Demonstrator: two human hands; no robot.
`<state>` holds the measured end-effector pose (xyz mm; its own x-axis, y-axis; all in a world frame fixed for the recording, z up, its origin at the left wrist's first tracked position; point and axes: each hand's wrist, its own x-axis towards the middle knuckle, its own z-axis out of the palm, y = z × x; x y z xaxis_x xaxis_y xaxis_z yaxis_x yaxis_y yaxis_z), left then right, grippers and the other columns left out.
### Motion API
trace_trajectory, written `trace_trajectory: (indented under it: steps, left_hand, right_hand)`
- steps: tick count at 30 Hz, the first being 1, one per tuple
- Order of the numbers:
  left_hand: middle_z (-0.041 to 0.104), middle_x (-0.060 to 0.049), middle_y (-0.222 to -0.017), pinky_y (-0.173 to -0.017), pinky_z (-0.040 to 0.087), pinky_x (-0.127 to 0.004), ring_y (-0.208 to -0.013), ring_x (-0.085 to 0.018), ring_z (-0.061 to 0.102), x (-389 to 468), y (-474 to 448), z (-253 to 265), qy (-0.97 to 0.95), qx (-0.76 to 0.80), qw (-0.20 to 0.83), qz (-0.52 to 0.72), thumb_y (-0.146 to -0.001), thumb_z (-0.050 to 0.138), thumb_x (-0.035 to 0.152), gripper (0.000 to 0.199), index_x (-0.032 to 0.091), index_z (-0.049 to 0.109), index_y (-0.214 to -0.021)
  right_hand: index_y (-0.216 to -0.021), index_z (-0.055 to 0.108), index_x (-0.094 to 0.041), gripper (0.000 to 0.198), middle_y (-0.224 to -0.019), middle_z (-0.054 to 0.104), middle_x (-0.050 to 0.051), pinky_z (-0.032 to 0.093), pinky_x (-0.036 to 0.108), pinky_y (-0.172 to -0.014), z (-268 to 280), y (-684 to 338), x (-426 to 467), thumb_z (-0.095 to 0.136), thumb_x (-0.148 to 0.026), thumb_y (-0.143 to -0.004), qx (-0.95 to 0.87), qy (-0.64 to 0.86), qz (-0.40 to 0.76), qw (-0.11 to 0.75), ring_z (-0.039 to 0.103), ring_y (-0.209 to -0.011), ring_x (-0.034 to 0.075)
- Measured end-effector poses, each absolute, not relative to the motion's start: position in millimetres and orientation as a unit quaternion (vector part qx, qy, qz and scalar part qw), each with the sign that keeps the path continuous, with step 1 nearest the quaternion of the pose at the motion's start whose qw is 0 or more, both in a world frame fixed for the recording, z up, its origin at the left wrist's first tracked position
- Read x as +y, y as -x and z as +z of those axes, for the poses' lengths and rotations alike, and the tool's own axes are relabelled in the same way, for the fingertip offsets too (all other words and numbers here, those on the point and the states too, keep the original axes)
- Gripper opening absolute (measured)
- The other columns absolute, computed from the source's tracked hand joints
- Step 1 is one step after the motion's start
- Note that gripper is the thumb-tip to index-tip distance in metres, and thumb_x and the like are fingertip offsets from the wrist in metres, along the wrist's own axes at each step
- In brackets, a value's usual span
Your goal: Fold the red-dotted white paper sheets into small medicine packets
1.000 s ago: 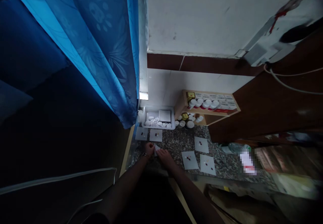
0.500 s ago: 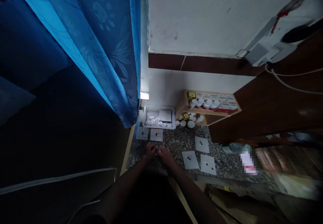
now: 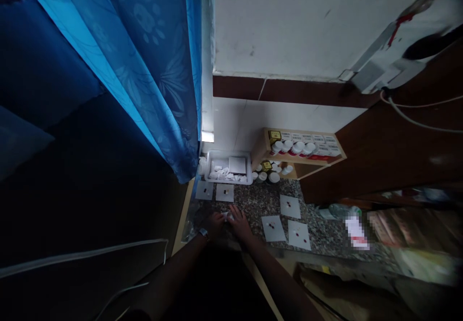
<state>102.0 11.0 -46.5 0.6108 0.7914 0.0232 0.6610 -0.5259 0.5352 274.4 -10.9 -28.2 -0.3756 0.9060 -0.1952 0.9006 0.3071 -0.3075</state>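
"White paper (image 3: 227, 216), where is it?"
"Over the granite counter (image 3: 253, 199), between left hand (image 3: 216, 220) and right hand (image 3: 239, 221)"
"Any grip?"
"Left grasps one end; right touches the other, gripping or not, I can't tell"

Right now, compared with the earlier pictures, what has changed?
The left hand has drawn back toward the person; the right hand reaches slightly farther forward. The white paper between them now shows less; no clear grasp or release is visible. The five sheets with pills and the tray stayed put.
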Motion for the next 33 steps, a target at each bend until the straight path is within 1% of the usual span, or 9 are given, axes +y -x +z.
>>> trace_trajectory:
  steps: [2,4,9,13,17,21,24,27,33]
  left_hand:
    - [0.061,-0.007,-0.087,-0.075,0.045,-0.031,-0.084,-0.017,0.053,10,-101,-46,-0.875,0.411,0.229,0.112,-0.089,0.038,0.022,0.026,0.016,0.062,-0.095]
    - [0.06,-0.007,-0.086,-0.074,0.045,-0.03,-0.084,-0.017,0.053,9,-100,-48,-0.883,0.403,0.222,0.09,-0.089,0.039,0.021,0.024,0.015,0.061,-0.097]
    - [0.058,-0.008,-0.087,-0.076,0.043,-0.031,-0.086,-0.018,0.051,5,-98,-51,-0.891,0.393,0.213,0.074,-0.088,0.041,0.02,0.022,0.016,0.061,-0.095]
    - [0.057,-0.008,-0.085,-0.074,0.043,-0.031,-0.085,-0.019,0.05,5,-102,-42,-0.887,0.4,0.217,0.075,-0.088,0.041,0.025,0.023,0.018,0.063,-0.092]
    - [0.058,-0.008,-0.088,-0.072,0.042,-0.029,-0.089,-0.019,0.05,7,-109,-34,-0.876,0.418,0.231,0.061,-0.086,0.044,0.028,0.023,0.018,0.064,-0.083]
    - [0.058,-0.009,-0.093,-0.075,0.042,-0.03,-0.093,-0.021,0.049,8,-115,-35,-0.868,0.435,0.234,0.06,-0.084,0.048,0.025,0.018,0.016,0.063,-0.081]
    - [0.059,-0.008,-0.095,-0.077,0.043,-0.031,-0.094,-0.02,0.05,7,-118,-36,-0.863,0.44,0.243,0.055,-0.085,0.046,0.025,0.018,0.016,0.061,-0.084]
    - [0.059,-0.008,-0.097,-0.077,0.044,-0.031,-0.094,-0.02,0.051,6,-120,-35,-0.854,0.453,0.252,0.049,-0.085,0.044,0.024,0.019,0.016,0.059,-0.094]
    - [0.056,-0.011,-0.114,-0.083,0.044,-0.033,-0.103,-0.021,0.05,0,-120,-41,-0.866,0.441,0.226,0.067,-0.086,0.041,0.022,0.033,0.016,0.052,-0.117]
  right_hand:
    - [-0.117,0.053,-0.029,0.037,-0.144,0.025,0.009,0.019,0.05,-0.101,-26,-274,-10,0.05,-0.021,-0.081,-0.802,0.565,0.196,0.015,0.017,-0.133,0.024]
    - [-0.112,0.057,-0.027,0.034,-0.144,0.027,0.01,0.019,0.05,-0.101,-26,-274,-10,0.053,-0.02,-0.079,-0.792,0.574,0.205,0.026,0.018,-0.133,0.025]
    - [-0.1,0.063,-0.024,0.026,-0.142,0.031,0.009,0.02,0.05,-0.101,-27,-274,-11,0.054,-0.019,-0.077,-0.789,0.574,0.21,0.064,0.018,-0.133,0.024]
    - [-0.085,0.068,-0.022,0.017,-0.138,0.038,0.008,0.023,0.046,-0.101,-24,-271,-7,0.055,-0.027,-0.076,-0.753,0.611,0.225,0.093,0.022,-0.131,0.025]
    - [-0.075,0.07,-0.021,0.017,-0.131,0.046,0.007,0.027,0.042,-0.101,-23,-264,-1,0.054,-0.027,-0.075,-0.671,0.691,0.245,0.113,0.028,-0.127,0.025]
    - [-0.065,0.068,-0.02,0.018,-0.129,0.048,0.006,0.029,0.041,-0.1,-30,-261,-1,0.054,-0.027,-0.074,-0.653,0.708,0.24,0.12,0.03,-0.127,0.027]
    - [-0.066,0.066,-0.019,0.017,-0.13,0.047,0.008,0.031,0.04,-0.099,-35,-263,-5,0.053,-0.025,-0.075,-0.671,0.695,0.23,0.115,0.031,-0.127,0.027]
    - [-0.071,0.066,-0.017,0.016,-0.132,0.044,0.01,0.031,0.039,-0.1,-37,-267,-8,0.051,-0.021,-0.076,-0.69,0.684,0.215,0.103,0.033,-0.126,0.026]
    - [-0.077,0.066,-0.016,0.019,-0.131,0.045,0.011,0.032,0.039,-0.099,-35,-269,-8,0.048,-0.021,-0.079,-0.7,0.681,0.203,0.076,0.037,-0.123,0.024]
